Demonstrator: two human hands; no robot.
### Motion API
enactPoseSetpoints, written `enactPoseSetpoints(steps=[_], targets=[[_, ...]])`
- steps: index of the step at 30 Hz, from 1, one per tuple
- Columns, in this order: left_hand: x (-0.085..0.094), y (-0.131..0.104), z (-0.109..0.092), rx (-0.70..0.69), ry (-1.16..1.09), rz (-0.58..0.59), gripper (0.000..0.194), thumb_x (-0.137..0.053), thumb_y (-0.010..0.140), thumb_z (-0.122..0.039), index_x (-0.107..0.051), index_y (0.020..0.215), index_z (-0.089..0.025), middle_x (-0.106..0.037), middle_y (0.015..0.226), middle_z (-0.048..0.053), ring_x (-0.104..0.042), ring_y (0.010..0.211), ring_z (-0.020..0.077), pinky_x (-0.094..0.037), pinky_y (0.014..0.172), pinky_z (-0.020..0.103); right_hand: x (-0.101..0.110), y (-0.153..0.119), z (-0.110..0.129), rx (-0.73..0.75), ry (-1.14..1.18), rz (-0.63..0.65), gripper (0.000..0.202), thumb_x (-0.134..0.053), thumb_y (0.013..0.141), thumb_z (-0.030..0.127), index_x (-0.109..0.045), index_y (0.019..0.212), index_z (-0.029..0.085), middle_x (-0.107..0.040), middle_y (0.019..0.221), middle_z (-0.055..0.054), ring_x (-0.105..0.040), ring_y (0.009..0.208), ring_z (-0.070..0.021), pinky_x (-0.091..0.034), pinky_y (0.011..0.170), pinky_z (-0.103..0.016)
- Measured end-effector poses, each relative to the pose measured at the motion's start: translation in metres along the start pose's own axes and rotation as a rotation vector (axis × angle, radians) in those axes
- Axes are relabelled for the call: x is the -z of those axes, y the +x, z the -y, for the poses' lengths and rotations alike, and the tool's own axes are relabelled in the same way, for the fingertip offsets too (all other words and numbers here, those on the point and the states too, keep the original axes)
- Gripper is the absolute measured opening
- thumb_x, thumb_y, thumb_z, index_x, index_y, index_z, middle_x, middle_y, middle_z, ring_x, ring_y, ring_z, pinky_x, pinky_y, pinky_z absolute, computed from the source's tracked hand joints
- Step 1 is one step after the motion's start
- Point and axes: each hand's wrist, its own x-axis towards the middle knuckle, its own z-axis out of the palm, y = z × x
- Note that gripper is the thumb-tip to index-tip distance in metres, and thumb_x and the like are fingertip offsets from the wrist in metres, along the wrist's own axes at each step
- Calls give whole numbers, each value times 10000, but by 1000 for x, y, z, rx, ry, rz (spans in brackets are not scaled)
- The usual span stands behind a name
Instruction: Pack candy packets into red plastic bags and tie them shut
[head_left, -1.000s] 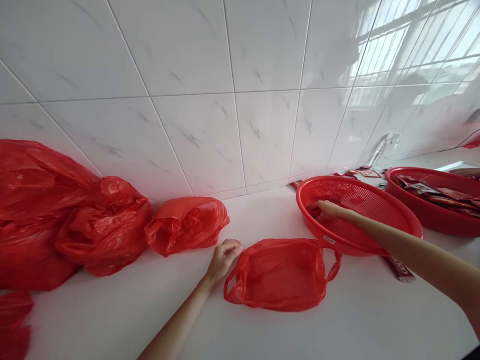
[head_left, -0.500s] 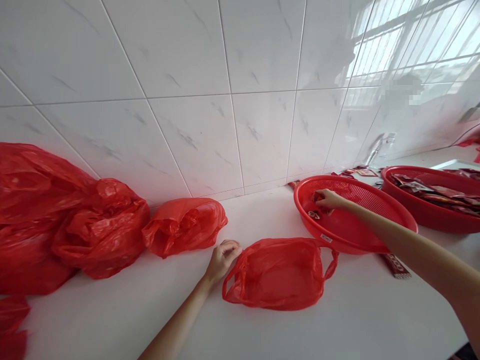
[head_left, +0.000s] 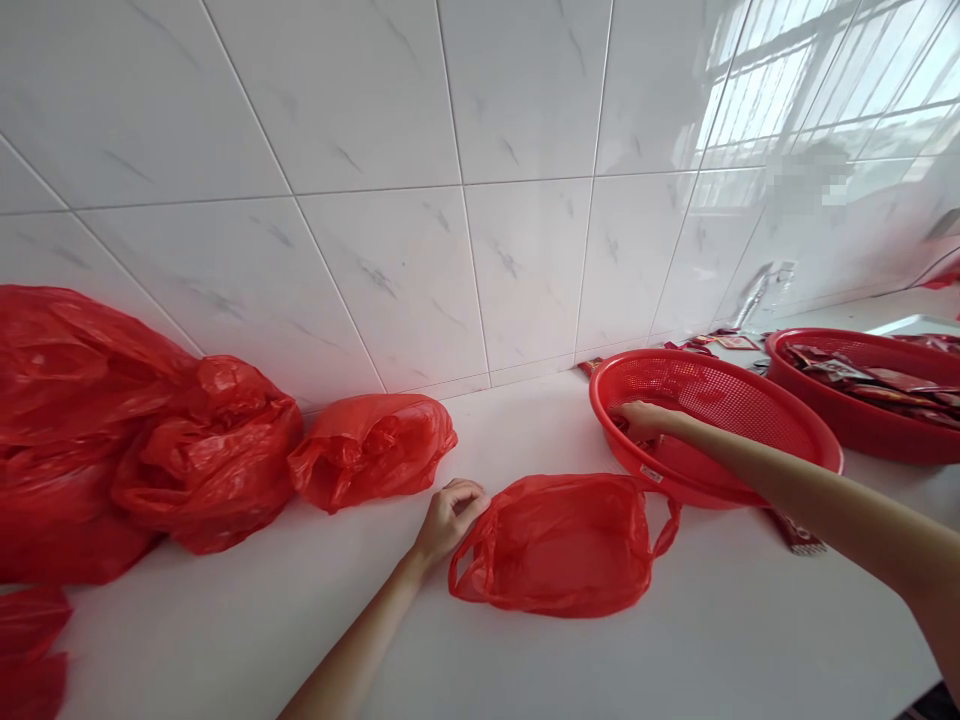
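Left hand (head_left: 450,515) sits low centre of the frame, fingers curled and pinching the left rim of the flat red plastic bag (head_left: 559,545) lying on the white worktop (head_left: 315,620). Looks like that grip is there to keep the bag's mouth propped open and stop the thin film sliding around, since the bag is spread out with its opening gaping and one loop handle sticking out toward the right.

Right hand (head_left: 637,420) is reaching across from the lower right into the near red mesh basket (head_left: 810,445), fingers bent down against the inside wall at the basket's left edge. Can't tell if it's actually got anything pinched; whatever is under the fingers is hidden. The basket sits just right of and behind the bag, its rim practically touching the bag's handle, so the two are as close as they can be.

Other stuff: a second red basket (head_left: 780,365) at the far right edge holds a heap of dark red sachets (head_left: 870,380). One loose sachet (head_left: 799,535) lies on the worktop, partly under the right forearm. Left side of the frame has a small stuffed red bag (head_left: 371,445) and a bigger pile of full red bags (head_left: 112,430) pushed against the tiled wall (head_left: 450,200).
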Motion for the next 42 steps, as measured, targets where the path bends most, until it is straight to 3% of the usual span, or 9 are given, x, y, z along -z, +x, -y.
enactPoseSetpoints(steps=[7, 12, 19, 22, 27, 31, 34, 37, 42], targets=[[-1, 0, 1, 4, -11, -1, 256, -602, 812, -400, -705, 686, -202, -740, 841, 85, -664, 892, 243, -523, 854, 368, -2, 7, 0, -27, 96, -99, 183, -685, 562, 42, -606, 656, 178, -627, 672, -9, -607, 637, -175, -417, 525, -239], [0, 0, 1, 20, -30, -3, 247, -628, 797, -399, -730, 702, -196, -740, 858, 94, -663, 939, 260, -516, 880, 380, 22, 2, -5, -20, 290, -195, 315, -723, 503, 36, -450, 483, 190, -537, 531, 12, -578, 616, -174, -400, 513, -249], [4, 3, -3, 38, -107, -9, 295, -594, 818, -443, -716, 731, -189, -737, 845, 84, -675, 892, 256, -532, 864, 386, 60, -44, 3, 120, 738, -288, 331, -837, 540, 290, -554, 689, 205, -683, 697, -35, -652, 635, -196, -513, 518, -291], [6, 2, -8, 55, -146, -13, 318, -571, 825, -458, -737, 834, -186, -752, 929, 85, -682, 954, 262, -528, 922, 402, 64, -70, 24, 290, 1071, -255, 374, -893, 522, 253, -609, 759, 201, -718, 749, -28, -704, 695, -214, -573, 612, -331], [3, -8, -27, 57, -244, 8, 368, -612, 808, -469, -736, 1026, -201, -725, 1131, 92, -624, 1170, 295, -477, 1054, 448, 35, -101, 74, 515, 1057, -26, 338, -892, 599, 229, -596, 759, 195, -748, 761, -38, -723, 682, -218, -571, 603, -330], [-1, -19, -46, -10, -172, 80, 276, -638, 821, -424, -757, 977, -230, -660, 1240, 95, -571, 1266, 302, -430, 1122, 467, -10, -102, 102, 532, 755, 65, 229, -818, 674, 199, -642, 819, 188, -720, 804, -18, -716, 763, -206, -552, 642, -290], [-4, -27, -53, -33, 52, 154, 187, -661, 832, -384, -775, 878, -244, -613, 1333, 98, -538, 1310, 327, -414, 1135, 512, -37, -95, 108, 580, 554, 46, 96, -735, 747, 198, -642, 767, 185, -658, 750, 10, -617, 647, -146, -479, 583, -259], [-10, -35, -51, -73, 325, 169, 157, -669, 841, -320, -782, 913, -239, -603, 1363, 117, -524, 1331, 352, -389, 1151, 561, -51, -90, 105, 632, 461, -13, 71, -704, 800, 233, -666, 761, 187, -686, 827, -16, -612, 748, -167, -491, 663, -279], [-15, -42, -43, -52, 504, 206, 497, -715, 804, -279, -658, 1297, -250, -512, 1484, 141, -490, 1387, 362, -442, 1133, 532, -62, -91, 98, 716, 421, 52, 185, -590, 888, 248, -761, 947, 216, -741, 1034, -57, -681, 934, -223, -546, 853, -352]])
